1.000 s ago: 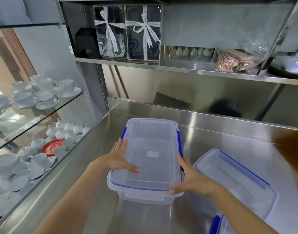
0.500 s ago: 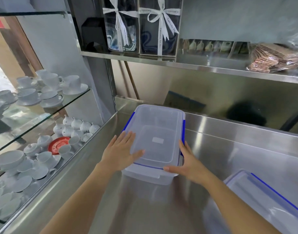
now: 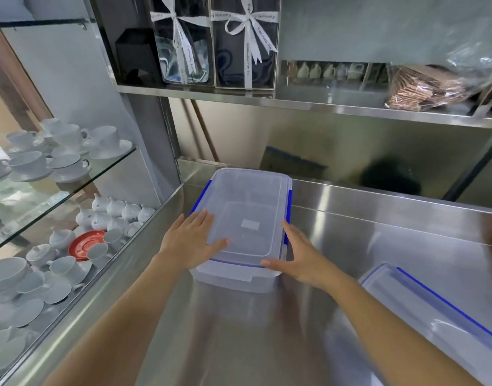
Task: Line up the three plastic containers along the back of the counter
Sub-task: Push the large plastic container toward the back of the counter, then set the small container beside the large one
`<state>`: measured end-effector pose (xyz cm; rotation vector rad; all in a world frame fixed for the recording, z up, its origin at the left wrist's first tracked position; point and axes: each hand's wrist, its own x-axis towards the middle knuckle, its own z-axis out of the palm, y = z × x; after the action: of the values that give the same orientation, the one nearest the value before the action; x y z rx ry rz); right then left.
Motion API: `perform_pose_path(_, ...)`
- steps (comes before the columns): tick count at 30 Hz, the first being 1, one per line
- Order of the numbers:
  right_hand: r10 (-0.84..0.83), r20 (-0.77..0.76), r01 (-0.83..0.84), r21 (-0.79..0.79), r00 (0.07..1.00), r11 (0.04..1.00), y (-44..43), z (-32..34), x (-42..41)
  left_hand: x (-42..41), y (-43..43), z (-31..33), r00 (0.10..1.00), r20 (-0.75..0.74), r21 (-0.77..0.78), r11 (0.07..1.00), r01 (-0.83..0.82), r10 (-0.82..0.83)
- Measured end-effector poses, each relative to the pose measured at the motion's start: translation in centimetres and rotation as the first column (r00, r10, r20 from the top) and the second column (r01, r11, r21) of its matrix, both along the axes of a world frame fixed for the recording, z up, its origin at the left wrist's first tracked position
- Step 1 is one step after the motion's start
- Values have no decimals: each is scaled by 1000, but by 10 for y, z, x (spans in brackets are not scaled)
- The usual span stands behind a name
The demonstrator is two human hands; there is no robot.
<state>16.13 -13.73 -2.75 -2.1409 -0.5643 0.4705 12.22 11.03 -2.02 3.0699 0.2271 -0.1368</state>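
A clear plastic container (image 3: 247,213) with a lid and blue side clips sits lengthwise on the steel counter (image 3: 364,235), its far end against the back upstand at the left corner. My left hand (image 3: 191,240) lies flat on the lid's near left corner, fingers spread. My right hand (image 3: 300,257) presses against the container's near right side, thumb along the front edge. A second clear container (image 3: 434,310) with a blue-edged lid lies at an angle at the lower right, cut off by the frame. No third container is in view.
A glass cabinet (image 3: 80,190) with white cups, saucers, small pots and a red saucer (image 3: 86,245) borders the counter on the left. A steel shelf (image 3: 308,104) above holds two ribboned gift boxes and a bagged stack of brown items (image 3: 434,87).
Both hands have slid the container away from me to the back left corner of the counter. The second container has dropped toward the lower right of the view.
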Motion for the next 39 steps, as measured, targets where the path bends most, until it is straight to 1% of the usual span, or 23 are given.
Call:
perform_pose_path(2,-32,27,32,19,999,999,-11,11,-4,-2,-16,13,995,104,47,999,-3,-2)
perform_pose_path(3,-64,46,64,3,997,998,-19,15,-5,-4,-31,19,983,185,26,1000,-11,6)
perform_pose_path(5,-144,95,150,-56,985,987,-39,21,-3,-10,-71,30,947,317,-120,993,-13,51)
perform_pose_path(7,-232,139,247,-101,963,964,-62,24,-4,-20,-115,34,939,335,-261,965,16,75)
perform_pose_path(8,-257,140,273,-112,956,956,-76,28,-7,-24,-139,34,951,302,-304,952,32,64)
perform_pose_path(9,-282,130,299,-127,950,946,-93,31,-11,-30,-164,29,972,233,-337,940,48,34)
perform_pose_path(11,-340,128,358,-157,932,921,-124,30,-19,-40,-201,17,999,3,-440,897,46,-50)
perform_pose_path(12,-448,139,467,-164,883,869,-172,25,-36,-50,-245,13,979,-131,-496,865,74,-158)
perform_pose_path(13,-532,148,551,-181,834,814,-216,19,-52,-58,-283,8,937,-250,-538,839,76,-245)
perform_pose_path(14,-539,164,563,-194,826,803,-226,11,-49,-61,-287,2,901,-338,-581,813,26,-271)
perform_pose_path(15,-553,167,578,-229,816,783,-236,5,-49,-63,-292,-3,872,-384,-631,776,-7,-304)
perform_pose_path(16,-541,173,567,-287,823,772,-242,1,-51,-63,-295,-8,862,-401,-671,740,-46,-310)
perform_pose_path(17,-512,188,544,-356,838,760,-242,-1,-51,-63,-295,-13,863,-410,-692,716,-85,-294)
perform_pose_path(19,-500,214,539,-450,839,712,-257,-13,-46,-57,-306,-22,866,-422,-716,685,-136,-269)
perform_pose_path(21,-507,206,538,-478,837,695,-256,-20,-46,-58,-302,-24,875,-430,-747,632,-206,-223)
perform_pose_path(24,-537,143,541,-424,832,726,-252,-23,-48,-58,-297,-26,908,-363,-843,489,-223,-211)
perform_pose_path(26,-528,140,533,-422,838,733,-248,-23,-47,-56,-293,-27,924,-322,-896,382,-228,-204)
perform_pose_path(29,-541,125,545,-371,832,752,-243,-20,-44,-52,-290,-23,949,-254,-946,255,-202,-189)
perform_pose_path(32,-572,65,566,-270,818,779,-241,-16,-44,-44,-284,-20,965,-216,-974,101,-202,-149)
perform_pose_path(34,-560,-28,548,-169,828,819,-238,-15,-46,-35,-277,-22,964,-214,-976,5,-216,-160)
perform_pose_path(35,-540,-72,530,-121,838,839,-235,-13,-49,-30,-274,-22,960,-227,-973,-3,-231,-162)
perform_pose_path(36,-512,-104,506,-83,852,859,-233,-11,-52,-27,-270,-20,955,-244,-969,17,-245,-166)
perform_pose_path(39,-333,-236,353,45,913,935,-229,-9,-61,-21,-257,-23,941,-263,-961,140,-237,-212)
